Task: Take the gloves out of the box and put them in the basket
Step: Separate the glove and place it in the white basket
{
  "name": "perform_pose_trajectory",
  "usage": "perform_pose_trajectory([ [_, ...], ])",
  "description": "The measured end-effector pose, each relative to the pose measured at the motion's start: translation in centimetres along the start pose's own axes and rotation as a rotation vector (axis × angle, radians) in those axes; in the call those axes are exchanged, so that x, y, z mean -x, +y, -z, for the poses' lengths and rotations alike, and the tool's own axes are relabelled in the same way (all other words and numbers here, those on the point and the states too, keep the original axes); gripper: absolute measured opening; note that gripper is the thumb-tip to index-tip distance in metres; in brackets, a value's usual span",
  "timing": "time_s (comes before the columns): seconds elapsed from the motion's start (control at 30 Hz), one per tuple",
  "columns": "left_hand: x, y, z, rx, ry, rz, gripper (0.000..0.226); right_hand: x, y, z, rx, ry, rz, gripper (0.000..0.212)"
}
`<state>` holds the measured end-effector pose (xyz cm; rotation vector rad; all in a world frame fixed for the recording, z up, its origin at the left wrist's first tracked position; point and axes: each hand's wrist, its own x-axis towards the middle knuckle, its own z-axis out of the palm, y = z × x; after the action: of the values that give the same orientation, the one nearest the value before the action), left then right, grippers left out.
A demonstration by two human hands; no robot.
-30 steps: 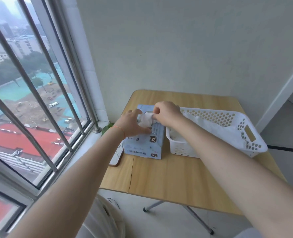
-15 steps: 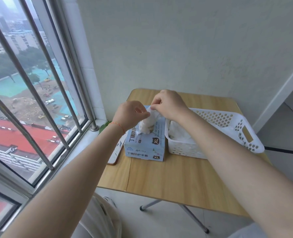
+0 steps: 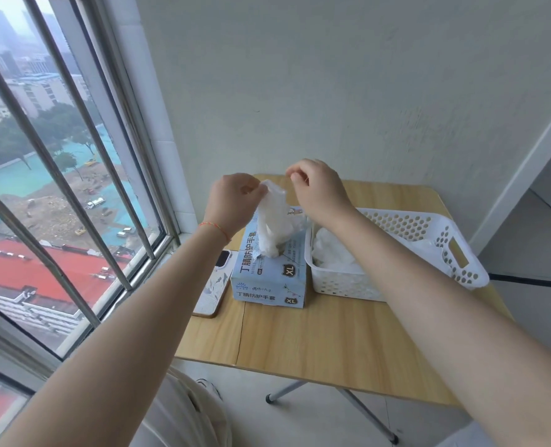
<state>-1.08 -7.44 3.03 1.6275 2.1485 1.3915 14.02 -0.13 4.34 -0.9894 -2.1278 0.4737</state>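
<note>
Since the earlier frame, both hands have been raised and a translucent glove (image 3: 272,217) has been drawn up out of the box (image 3: 269,279). Its top edge is pinched by the left hand (image 3: 233,201); the right hand (image 3: 319,188) is curled just beside it at 3 o'clock, its grip not discernible. Gloves already lie in the basket (image 3: 461,253), at 3 o'clock of the box, so transfer seems next.

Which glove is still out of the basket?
The glove hanging from the left hand above the box; the other gloves lie bunched in the basket.
</note>
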Motion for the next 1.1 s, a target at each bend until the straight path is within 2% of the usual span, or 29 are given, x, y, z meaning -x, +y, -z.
perform_pose_trajectory([
  [0.1, -0.4, 1.0, 0.7, 0.139, 0.071, 0.069, 0.017, 0.7, 0.7, 0.1, -0.049, -0.112, -0.126, 0.029],
  [0.2, 0.0, 2.3, 1.3, 0.588, 0.062, 0.286, 0.017, 1.4, 1.1, -0.2, -0.158, -0.195, -0.228, 0.034],
  [0.27, 0.4, 2.5, 1.7, 0.701, 0.039, 0.356, 0.018, 1.6, 1.0, -0.3, -0.257, -0.206, -0.274, 0.037],
  [0.37, 0.5, 2.7, 2.2, 0.691, 0.004, 0.326, 0.017, 1.5, 0.5, -0.1, -0.404, -0.2, -0.32, 0.034],
  [0.47, 0.0, 3.4, 2.4, 0.673, -0.025, 0.265, 0.017, 1.3, 0.0, 0.0, -0.443, -0.207, -0.298, 0.03],
  [0.57, -0.4, 4.1, 2.5, 0.634, -0.056, 0.227, 0.02, 1.3, -0.3, 0.0, -0.477, -0.182, -0.25, 0.055],
  [0.63, -0.5, 4.0, 2.4, 0.6, -0.091, 0.246, 0.02, 1.4, -0.6, 0.1, -0.47, -0.13, -0.203, 0.061],
  [0.83, 0.6, 3.4, 2.0, 0.551, -0.226, 0.317, 0.012, 1.3, -2.1, 1.4, -0.361, -0.11, -0.109, 0.021],
  [0.9, 1.0, 3.4, 1.9, 0.603, -0.307, 0.364, 0.035, 1.2, -2.5, 1.5, -0.302, -0.123, -0.103, 0.015],
  [0.97, 1.4, 3.3, 1.8, 0.613, -0.379, 0.312, 0.055, 1.0, -2.9, 1.8, -0.301, -0.132, -0.118, 0.013],
  [1.1, 1.6, 3.0, 2.2, 0.507, -0.465, 0.139, 0.057, 0.8, -3.7, 2.5, -0.302, -0.089, -0.139, 0.008],
])
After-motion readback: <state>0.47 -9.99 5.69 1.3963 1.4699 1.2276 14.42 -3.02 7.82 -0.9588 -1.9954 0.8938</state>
